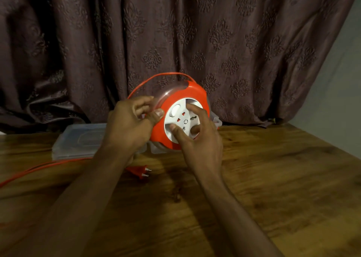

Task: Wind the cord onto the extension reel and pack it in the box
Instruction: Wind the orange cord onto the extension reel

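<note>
An orange extension reel (192, 92) with a white socket hub (180, 117) is held upright above the wooden table. My left hand (130, 123) grips its left rim, thumb on the orange face. The fingers of my right hand (197, 137) rest in the hub's recesses. The orange cord (166, 74) arches over the reel's top, and another stretch lies on the table at the left (39, 167). The orange two-pin plug (141, 172) lies on the table below my left wrist. A clear plastic box (216, 119) sits behind the reel, mostly hidden.
A clear plastic lid (78, 141) lies flat on the table (273, 178) to the left of the reel. A dark patterned curtain (175, 31) hangs right behind. A pale wall stands at the right.
</note>
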